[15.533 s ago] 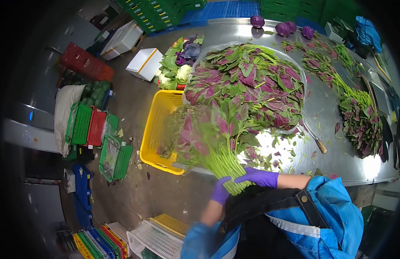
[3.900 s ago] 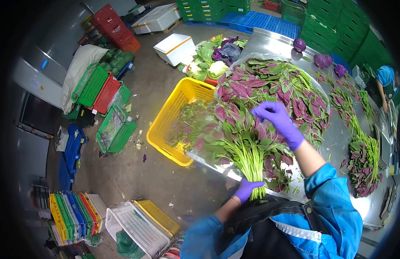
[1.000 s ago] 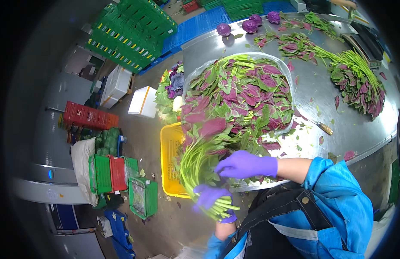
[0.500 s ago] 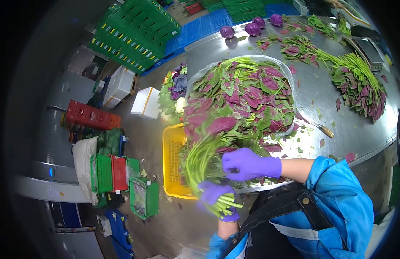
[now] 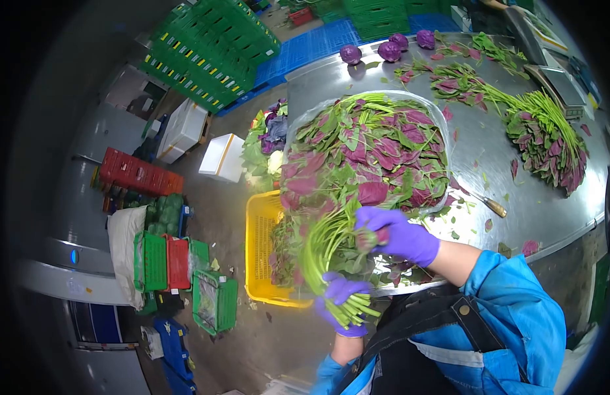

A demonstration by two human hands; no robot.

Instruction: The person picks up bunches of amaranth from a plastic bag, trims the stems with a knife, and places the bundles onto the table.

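Note:
My left hand [image 5: 344, 299], in a purple glove, is wrapped round the stem ends of a bunch of red amaranth [image 5: 316, 253]. The stems bend up and away, and the leafy end is smeared by motion. Beside the stems, my right hand [image 5: 403, 238], also gloved, is closed with a reddish amaranth leaf [image 5: 380, 237] showing at its fingers. Just beyond both hands, a heap of red amaranth [image 5: 384, 151] lies in a clear plastic liner [image 5: 444, 131] on the metal table [image 5: 479, 145]. A yellow basket [image 5: 253, 257] stands left of the bunch.
On the table lie a knife [image 5: 492, 205], a stacked amaranth pile [image 5: 548, 141], a scale [image 5: 565, 85] and several purple cabbages [image 5: 390, 51]. Green crates [image 5: 206, 59], a white foam box [image 5: 222, 158] and a red crate [image 5: 137, 174] stand to the left. Another person's hand [image 5: 494, 4] shows at the top right.
My right hand has moved up and slightly right, and a reddish leaf now shows at its fingers. My left hand, still holding the bunch, has shifted slightly right.

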